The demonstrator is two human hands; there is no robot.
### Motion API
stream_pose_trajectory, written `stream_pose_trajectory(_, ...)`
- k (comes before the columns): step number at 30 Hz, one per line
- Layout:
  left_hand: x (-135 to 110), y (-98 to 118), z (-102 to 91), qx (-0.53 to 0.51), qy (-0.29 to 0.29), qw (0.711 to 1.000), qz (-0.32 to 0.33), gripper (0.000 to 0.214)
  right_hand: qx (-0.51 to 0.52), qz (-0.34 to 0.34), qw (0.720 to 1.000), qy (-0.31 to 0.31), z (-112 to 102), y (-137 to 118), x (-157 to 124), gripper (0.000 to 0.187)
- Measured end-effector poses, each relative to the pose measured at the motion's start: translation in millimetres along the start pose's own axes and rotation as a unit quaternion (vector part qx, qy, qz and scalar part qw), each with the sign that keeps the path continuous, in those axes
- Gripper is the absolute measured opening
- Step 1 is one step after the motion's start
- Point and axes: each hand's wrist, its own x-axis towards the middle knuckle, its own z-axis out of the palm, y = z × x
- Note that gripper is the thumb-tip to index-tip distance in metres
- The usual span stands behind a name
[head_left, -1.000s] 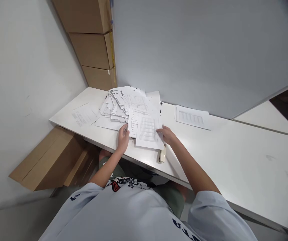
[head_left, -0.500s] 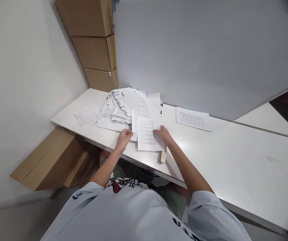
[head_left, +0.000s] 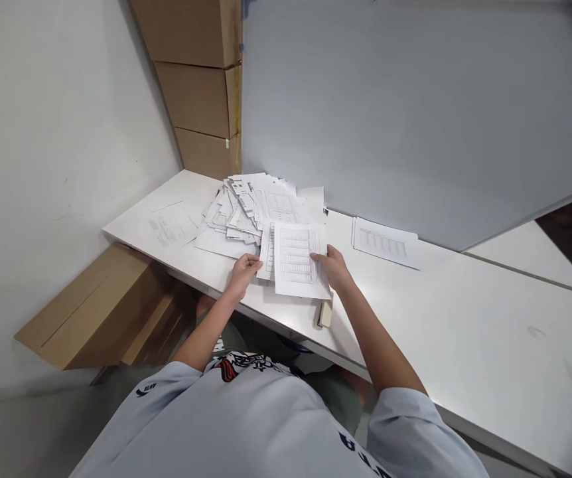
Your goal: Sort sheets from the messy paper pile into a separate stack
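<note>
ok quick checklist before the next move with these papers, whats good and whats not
1. Right hand on the white printed grid sheet: ok, at its right edge.
2. Left hand at the narrow white sheet beneath: ok, at its left edge.
3. Loose heap of white printed papers in order: not ok, sheets lie jumbled and overlapping.
4. Small cream object apart from the grid sheet: cannot tell, they nearly meet.
5. Printed text readable: cannot tell, too small.

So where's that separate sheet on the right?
The sheet lies on the white table at the right of the head view, past the right hand, by the grey board.
</note>
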Motion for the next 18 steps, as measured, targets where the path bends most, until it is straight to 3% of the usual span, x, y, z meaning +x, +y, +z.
stream_pose_trajectory(5,11,5,-7.1,-0.010,0.048,0.998,0.036,0.019,0.023,-0.026,0.999,0.028,-11,-9,-2,0.035)
stream_pose_trajectory(10,49,29,-16.7,-0.020,0.163,0.984,0.066,0.014,0.066,-0.001,0.997,0.050,-43,0,-25,0.035)
stream_pose_trajectory(12,58,35,-10.8,0.026,0.221,0.971,0.089,0.019,0.085,-0.001,0.994,0.070,-53,11,-41,0.034)
stream_pose_trajectory(14,54,34,4.1,0.112,0.269,0.942,0.163,0.029,0.098,-0.014,0.991,0.089,-59,21,-56,0.037)
stream_pose_trajectory(16,40,25,26.6,0.188,0.240,0.922,0.240,0.035,0.100,-0.033,0.988,0.111,-61,25,-70,0.041)
stream_pose_trajectory(18,21,14,52.4,0.218,0.085,0.940,0.247,0.041,0.098,-0.064,0.985,0.130,-60,23,-81,0.043)
